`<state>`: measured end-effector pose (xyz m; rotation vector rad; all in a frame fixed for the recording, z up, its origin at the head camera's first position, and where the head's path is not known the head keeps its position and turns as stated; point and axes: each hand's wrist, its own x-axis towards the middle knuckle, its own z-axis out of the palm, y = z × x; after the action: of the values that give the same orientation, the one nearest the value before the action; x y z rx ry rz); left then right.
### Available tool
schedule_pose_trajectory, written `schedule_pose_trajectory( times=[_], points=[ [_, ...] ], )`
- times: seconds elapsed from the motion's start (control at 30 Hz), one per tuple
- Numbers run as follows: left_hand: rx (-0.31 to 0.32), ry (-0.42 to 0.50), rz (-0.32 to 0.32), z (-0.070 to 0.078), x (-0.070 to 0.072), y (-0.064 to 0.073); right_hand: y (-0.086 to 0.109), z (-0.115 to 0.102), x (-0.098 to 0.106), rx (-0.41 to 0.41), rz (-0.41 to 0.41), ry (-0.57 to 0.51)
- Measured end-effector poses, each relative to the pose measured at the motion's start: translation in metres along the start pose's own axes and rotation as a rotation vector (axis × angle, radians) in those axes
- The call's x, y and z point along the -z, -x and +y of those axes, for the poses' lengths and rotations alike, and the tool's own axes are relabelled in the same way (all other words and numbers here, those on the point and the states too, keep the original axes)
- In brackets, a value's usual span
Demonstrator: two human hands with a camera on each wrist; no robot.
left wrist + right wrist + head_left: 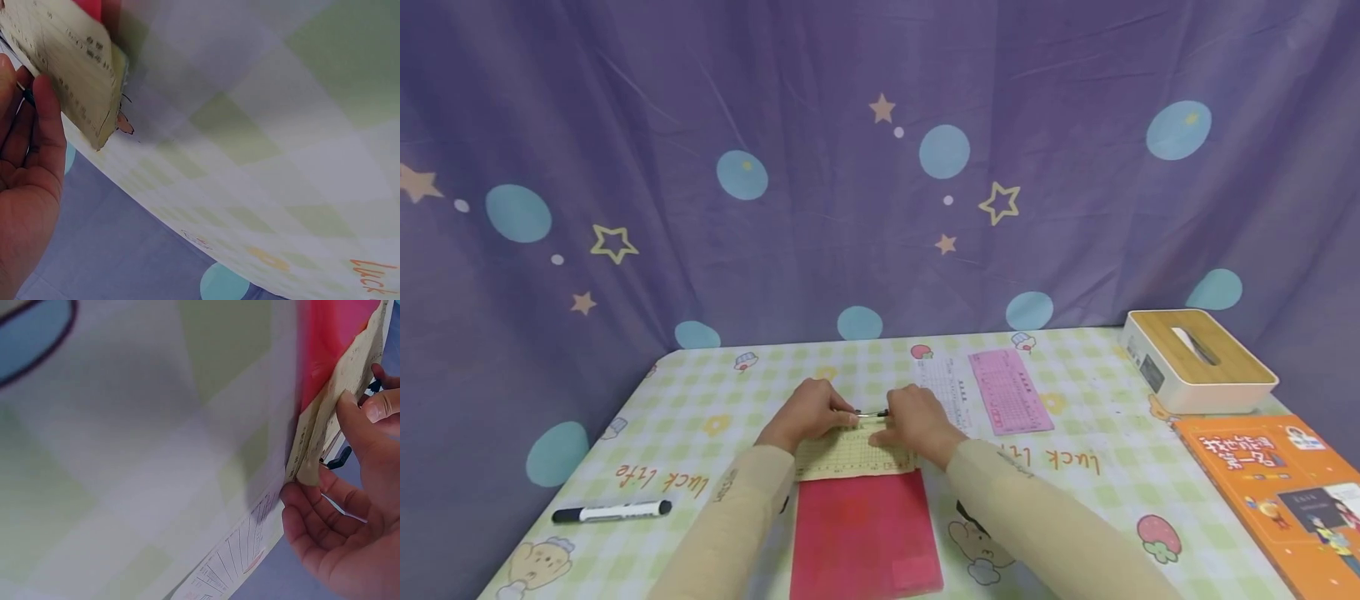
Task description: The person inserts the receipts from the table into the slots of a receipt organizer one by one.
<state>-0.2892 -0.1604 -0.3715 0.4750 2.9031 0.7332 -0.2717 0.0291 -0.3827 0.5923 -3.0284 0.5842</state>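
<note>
A stack of yellowish printed forms (852, 457) lies over the top part of a red folder (861, 533). At its far edge is a thin metal clip (872, 413) with black ends, also seen as a dark tip (340, 459) in the right wrist view. My left hand (812, 414) pinches the clip's left end between thumb and fingers. My right hand (919, 423) grips the forms near the clip's right end, thumb on top and fingers curled at the edge. How the clip joins the folder is hidden by the hands.
A white form (951, 392) and a pink form (1011, 392) lie behind the right hand. A black-and-white marker (612, 512) is at the left. On the right are a tissue box (1202, 358) and an orange book (1277, 500). A purple curtain (820, 242) hangs behind the table.
</note>
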Motion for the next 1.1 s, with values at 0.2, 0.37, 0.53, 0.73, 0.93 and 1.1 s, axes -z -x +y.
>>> schedule_pose_trajectory(
  times=[0.2,0.37,0.53,0.73,0.93,1.1],
  points=[
    [-0.006,0.022,0.021,0.0013,-0.0015,0.0009,-0.0025,0.0035,0.0002,-0.018,-0.012,-0.05],
    [-0.017,0.03,0.032,0.0024,-0.0024,0.002,-0.0038,0.0068,-0.0002,-0.024,-0.013,-0.071],
    [-0.009,0.047,0.035,0.0019,-0.004,0.0031,-0.0035,0.008,-0.0005,-0.014,-0.017,-0.06],
    [-0.006,0.057,0.044,0.0006,-0.0067,0.0032,-0.0018,0.0063,-0.0038,-0.018,-0.023,-0.002],
    [-0.003,0.04,0.063,0.0012,-0.0084,0.0039,0.0002,0.0016,-0.0059,-0.036,0.024,0.18],
    [0.007,0.024,0.08,0.0026,-0.0089,0.0057,0.0002,-0.0004,-0.0072,-0.04,0.023,0.201]
  ],
)
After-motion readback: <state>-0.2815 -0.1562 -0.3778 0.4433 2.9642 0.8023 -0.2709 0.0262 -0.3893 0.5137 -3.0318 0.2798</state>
